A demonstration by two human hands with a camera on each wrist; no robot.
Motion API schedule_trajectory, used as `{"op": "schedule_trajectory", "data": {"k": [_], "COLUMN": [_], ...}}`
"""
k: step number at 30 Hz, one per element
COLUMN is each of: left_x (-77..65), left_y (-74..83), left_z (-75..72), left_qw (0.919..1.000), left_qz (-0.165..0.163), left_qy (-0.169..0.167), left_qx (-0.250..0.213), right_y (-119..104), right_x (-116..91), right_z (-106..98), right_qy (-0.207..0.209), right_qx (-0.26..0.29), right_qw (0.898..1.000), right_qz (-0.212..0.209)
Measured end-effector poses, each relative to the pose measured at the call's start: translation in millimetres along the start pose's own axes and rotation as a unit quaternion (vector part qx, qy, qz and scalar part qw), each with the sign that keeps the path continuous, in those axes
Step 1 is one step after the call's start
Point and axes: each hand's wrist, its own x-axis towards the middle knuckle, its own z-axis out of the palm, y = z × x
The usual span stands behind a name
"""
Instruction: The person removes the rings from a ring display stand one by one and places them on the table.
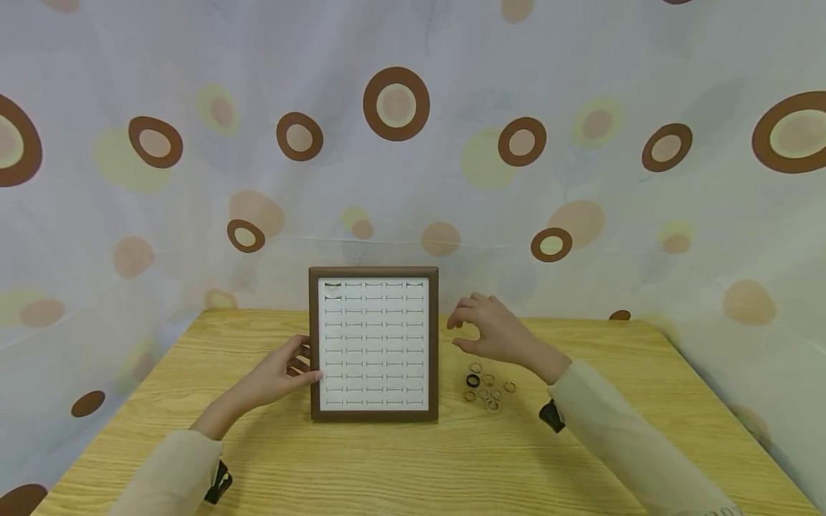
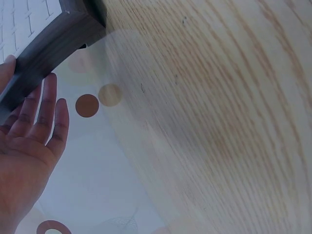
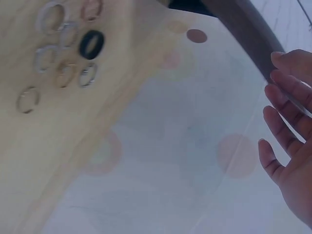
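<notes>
A ring display board (image 1: 374, 344) with a brown frame and white slotted panel stands upright on the table. My left hand (image 1: 288, 373) grips its left edge, thumb on the front and fingers behind; the left wrist view shows the same hand (image 2: 34, 131) at the dark frame. Gold-toned rings (image 1: 332, 285) sit in slots at the panel's upper left. Right of the board, my right hand (image 1: 493, 328) hovers with bent, relaxed fingers, thumb apart, and nothing shows between them. Below it lie several loose rings (image 1: 488, 380), among them a black ring (image 3: 91, 44).
The wooden table (image 1: 374, 466) extends around the board and the rings. Behind it hangs a white curtain (image 1: 413, 193) with brown, yellow and peach circles, close to the table's back edge. Black straps (image 1: 551, 416) show at both wrists.
</notes>
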Motion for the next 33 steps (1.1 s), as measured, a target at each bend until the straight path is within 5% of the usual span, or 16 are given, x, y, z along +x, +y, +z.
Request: {"op": "schedule_trajectory", "data": {"k": [14,33], "left_x": [0.2,-0.9], "left_y": [-0.7,2.5], "left_z": [0.5,-0.8], "left_qw": [1.0000,1.0000], "left_qz": [0.003,-0.001], "left_qy": [0.004,0.001], "left_qx": [0.004,0.001], "right_y": [-33.1,-69.4], "right_x": [45.2,97.3], "right_z": [-12.8,7.2], "right_qy": [0.040,0.085], "right_qx": [-0.041,-0.058], "right_qw": [0.998,0.994], "right_qz": [-0.035,-0.029]}}
